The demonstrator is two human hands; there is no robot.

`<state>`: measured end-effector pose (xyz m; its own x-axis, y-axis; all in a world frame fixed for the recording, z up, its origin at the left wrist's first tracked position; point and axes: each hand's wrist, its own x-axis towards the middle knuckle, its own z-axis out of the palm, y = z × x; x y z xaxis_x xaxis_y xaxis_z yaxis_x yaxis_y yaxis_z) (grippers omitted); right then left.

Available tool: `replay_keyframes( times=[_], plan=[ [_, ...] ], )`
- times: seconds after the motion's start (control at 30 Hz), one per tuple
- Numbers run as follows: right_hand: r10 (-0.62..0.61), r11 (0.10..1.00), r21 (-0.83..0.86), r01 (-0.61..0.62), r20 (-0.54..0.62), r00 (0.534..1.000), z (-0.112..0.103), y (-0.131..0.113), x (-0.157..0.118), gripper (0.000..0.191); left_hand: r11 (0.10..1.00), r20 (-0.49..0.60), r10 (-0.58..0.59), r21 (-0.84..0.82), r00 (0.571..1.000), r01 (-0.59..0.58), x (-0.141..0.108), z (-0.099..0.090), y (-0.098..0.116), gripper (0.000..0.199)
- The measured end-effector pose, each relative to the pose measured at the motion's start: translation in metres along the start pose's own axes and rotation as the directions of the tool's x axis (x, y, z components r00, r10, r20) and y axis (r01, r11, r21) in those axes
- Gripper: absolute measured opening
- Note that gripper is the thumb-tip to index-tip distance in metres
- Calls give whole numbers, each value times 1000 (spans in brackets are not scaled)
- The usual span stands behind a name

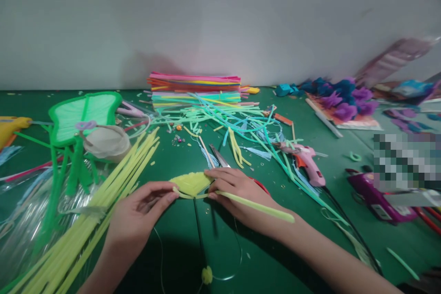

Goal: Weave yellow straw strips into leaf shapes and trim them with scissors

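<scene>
A yellow leaf-shaped piece of pipe cleaners (191, 183) is held low over the table between my two hands. My left hand (146, 206) pinches its left end between thumb and index finger. On the right side, my right hand (237, 193) has its fingers closed on the yellow pipe cleaner (258, 206), whose long tail runs back over the wrist. Just beyond the right fingers lie scissors (220, 157), their red handle partly hidden by that hand. Below the hands, a small yellow piece (207, 275) sits beside a clear thread loop.
A bundle of yellow pipe cleaners (103, 206) lies at left, near a green wing-like shape (86, 117). Coloured pipe cleaners (195, 85) are stacked by the wall. At right are a pink glue gun (305, 161) with its cord, purple-blue flowers (344, 96) and a purple box (379, 197).
</scene>
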<state>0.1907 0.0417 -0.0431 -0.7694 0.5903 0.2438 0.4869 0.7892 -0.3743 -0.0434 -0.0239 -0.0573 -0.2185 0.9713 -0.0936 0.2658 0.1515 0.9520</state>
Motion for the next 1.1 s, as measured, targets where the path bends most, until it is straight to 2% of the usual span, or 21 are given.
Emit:
replay_keyframes(
  times=[0.1,0.2,0.37,0.43,0.5,0.57,0.83,0.93,1.1],
  plan=[
    [19,1000,25,-19,9,1000,-1,-1,0,20,936,35,224,271,974,-225,0,-5,-5,19],
    [17,999,40,-18,13,1000,0,0,-1,20,752,161,458,454,874,-477,0,-7,-8,22],
    [25,999,39,-25,8,1000,4,1,-2,20,534,411,541,507,734,-677,1,-4,-7,22],
    [25,999,31,-25,6,1000,5,1,-3,20,428,474,562,535,678,-728,3,-1,-6,18],
    [30,999,34,-30,6,1000,6,2,-3,21,348,504,575,562,645,-750,5,0,-5,15],
    [41,998,41,-41,6,999,6,2,-3,21,331,512,571,572,642,-751,7,0,-6,12],
    [54,996,68,-55,3,999,7,1,-4,18,420,520,515,540,681,-730,10,-5,-2,8],
    [63,996,65,-62,-1,998,7,1,-4,18,485,498,490,526,715,-699,8,-4,0,10],
    [57,997,60,-56,-25,998,10,1,-4,18,609,391,477,498,787,-617,7,-1,0,14]
  ],
)
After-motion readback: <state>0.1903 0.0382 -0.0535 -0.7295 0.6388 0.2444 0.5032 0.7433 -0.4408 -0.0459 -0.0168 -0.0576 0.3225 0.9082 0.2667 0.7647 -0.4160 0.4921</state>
